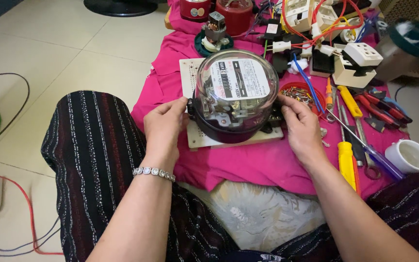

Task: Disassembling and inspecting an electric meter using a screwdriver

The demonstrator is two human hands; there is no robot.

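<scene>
Electricity meter (235, 94), clear glass dome over dark base, sits on white perforated board (195, 137) atop pink cloth (248, 162); left hand (165, 125) curled against meter's left side, fingertips gripping base; right hand (300, 125) closed on right side, thumb on dome edge; yellow-handled screwdriver (346, 162), red pliers (381, 107), white cup (409, 156) lie right of meter.

One glass-domed electricity meter (236, 94) – two hands on it, left hand (165, 127), right hand (302, 127); one white cup (408, 156); two yellow-handled screwdrivers (347, 162) (second one near pliers); one bracelet (153, 172).
</scene>
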